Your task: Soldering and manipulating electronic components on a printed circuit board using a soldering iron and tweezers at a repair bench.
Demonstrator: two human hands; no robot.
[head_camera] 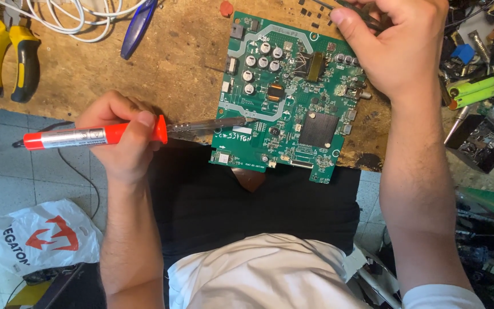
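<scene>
The left hand [120, 137] is closed in a fist-like grip around a soldering iron [95, 136], orange-red at the handle ends with a silver band between, its dark metal shaft pointing toward three o'clock. The tip rests at the left edge of a green circuit board [293, 97], on a pale printed area. The right hand [398, 43] rests over the board's upper right corner, at one o'clock from the board's middle, fingers curled and thumb pressed against a thin dark tool [367, 17]; what kind of tool it is cannot be made out, since the hand covers most of it and the frame cuts off the rest.

The board lies flat on a worn wooden workbench [184, 51], its lower edge overhanging the bench front. It carries a cluster of silver-topped cylindrical capacitors, a copper-wound coil, a black finned heatsink and several white connectors.

At ten o'clock from the board lie yellow-and-black pliers [10, 54], white cable [81, 17] and a blue pen-like object [138, 26]. At three o'clock sits a heap of clutter with green cylindrical cells [475, 91], too tangled to sort out. A white plastic bag [41, 237] lies on the tiled floor at eight o'clock.
</scene>
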